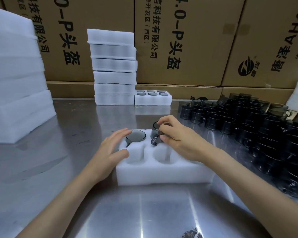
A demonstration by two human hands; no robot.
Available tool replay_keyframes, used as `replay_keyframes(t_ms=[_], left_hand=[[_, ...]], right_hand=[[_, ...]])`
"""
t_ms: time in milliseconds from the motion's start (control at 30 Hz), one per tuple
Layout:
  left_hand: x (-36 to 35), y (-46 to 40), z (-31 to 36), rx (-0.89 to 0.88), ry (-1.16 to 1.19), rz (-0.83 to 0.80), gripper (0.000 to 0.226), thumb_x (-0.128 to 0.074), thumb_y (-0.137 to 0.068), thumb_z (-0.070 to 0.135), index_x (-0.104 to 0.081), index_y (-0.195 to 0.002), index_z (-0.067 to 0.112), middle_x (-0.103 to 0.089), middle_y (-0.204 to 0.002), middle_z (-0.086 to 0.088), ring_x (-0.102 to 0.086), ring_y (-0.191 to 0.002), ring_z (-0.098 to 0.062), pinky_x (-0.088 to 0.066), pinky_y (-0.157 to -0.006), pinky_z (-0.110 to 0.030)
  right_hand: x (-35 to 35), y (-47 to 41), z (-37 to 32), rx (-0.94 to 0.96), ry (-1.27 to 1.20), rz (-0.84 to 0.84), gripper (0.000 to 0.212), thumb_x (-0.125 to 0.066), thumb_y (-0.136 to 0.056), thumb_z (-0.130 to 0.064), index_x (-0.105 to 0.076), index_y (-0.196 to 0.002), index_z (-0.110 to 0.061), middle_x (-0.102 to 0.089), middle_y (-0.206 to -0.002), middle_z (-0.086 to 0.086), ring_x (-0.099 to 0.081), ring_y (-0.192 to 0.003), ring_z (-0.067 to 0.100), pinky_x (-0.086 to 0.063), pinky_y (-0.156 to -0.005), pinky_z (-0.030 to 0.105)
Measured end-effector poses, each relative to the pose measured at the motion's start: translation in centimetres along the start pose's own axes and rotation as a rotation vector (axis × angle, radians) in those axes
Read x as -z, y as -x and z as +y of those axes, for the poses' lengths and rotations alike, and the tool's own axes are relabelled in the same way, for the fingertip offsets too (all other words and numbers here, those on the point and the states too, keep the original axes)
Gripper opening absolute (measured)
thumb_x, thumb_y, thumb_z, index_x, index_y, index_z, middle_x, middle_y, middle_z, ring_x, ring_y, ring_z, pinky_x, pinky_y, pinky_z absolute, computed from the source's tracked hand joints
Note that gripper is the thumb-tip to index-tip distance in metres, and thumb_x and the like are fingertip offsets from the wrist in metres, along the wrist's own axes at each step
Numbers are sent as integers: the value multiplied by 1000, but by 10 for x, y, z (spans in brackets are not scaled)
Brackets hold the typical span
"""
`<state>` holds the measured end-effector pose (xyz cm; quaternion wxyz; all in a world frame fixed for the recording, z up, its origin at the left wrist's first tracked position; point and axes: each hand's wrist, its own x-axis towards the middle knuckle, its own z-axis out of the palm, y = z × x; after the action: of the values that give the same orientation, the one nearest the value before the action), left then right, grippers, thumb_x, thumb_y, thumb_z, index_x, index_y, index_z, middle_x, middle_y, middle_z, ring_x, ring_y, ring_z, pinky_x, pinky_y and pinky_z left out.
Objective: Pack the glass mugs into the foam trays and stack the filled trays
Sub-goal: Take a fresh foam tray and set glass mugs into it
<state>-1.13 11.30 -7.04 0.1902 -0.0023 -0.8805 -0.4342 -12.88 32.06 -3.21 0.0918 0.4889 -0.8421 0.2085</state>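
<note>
The foam tray lies nearest on the steel table, one mug seated in its far-left pocket. The left hand rests there, fingers relaxed. The right hand grips a second mug over the neighbouring pocket. Behind: six stacked trays, one filled six-mug tray.

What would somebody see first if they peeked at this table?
Probably the two hands in the middle: the right hand holds a smoky dark glass mug over the white foam tray, while the left hand touches a mug already seated. Next, the big heap of dark glass mugs on the right and the tall stack of white foam trays behind.
</note>
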Motion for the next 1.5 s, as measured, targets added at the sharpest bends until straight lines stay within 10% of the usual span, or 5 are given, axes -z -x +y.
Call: replay_keyframes(t_ms=[167,367,967,1267,1500], left_hand=[[2,-2,17,-35,-71,-58,69,-44,-55,51,-38,-124,47,-31,-140,28,-19,-126,10,-13,-97,-2],[1,-14,43,-134,-208,-137,69,-42,-74,41,-27,-141,42,-16,-150,30,0,-138,11,-4,-114,-22],[-9,-23,37,-103,-376,-324,74,-32,-71,41,-28,-145,38,-16,-146,33,-4,-141,7,1,-118,-32],[-15,-22,2,110,383,122,66,-52,-66,28,-46,-132,32,-40,-144,14,-35,-131,-1,-32,-99,-12],[-17,-26,-9,258,458,80,80,-58,-61,30,-39,-139,34,-40,-143,10,-43,-128,-11,-34,-108,-35]], right_hand=[[-1,2,0,-24,16,-12,10,-40,-99,-33,-45,-92,-29,-33,-131,-22,-40,-100,-2,-31,-69,18],[10,6,-2,-23,-49,303,32,-43,-97,-15,-61,-122,-24,-51,-130,-13,-47,-118,5,-37,-94,22],[3,9,2,-130,25,-256,50,-29,-99,-22,-30,-148,-30,-14,-155,-20,-11,-141,-5,-10,-116,21],[10,9,49,-380,-327,565,35,-40,-95,-27,-63,-121,-25,-63,-118,-15,-54,-112,3,-42,-94,25],[-11,22,128,-787,-45,488,48,-41,-96,-26,-35,-144,-19,-33,-150,-2,-54,-95,17,-39,-79,32]])
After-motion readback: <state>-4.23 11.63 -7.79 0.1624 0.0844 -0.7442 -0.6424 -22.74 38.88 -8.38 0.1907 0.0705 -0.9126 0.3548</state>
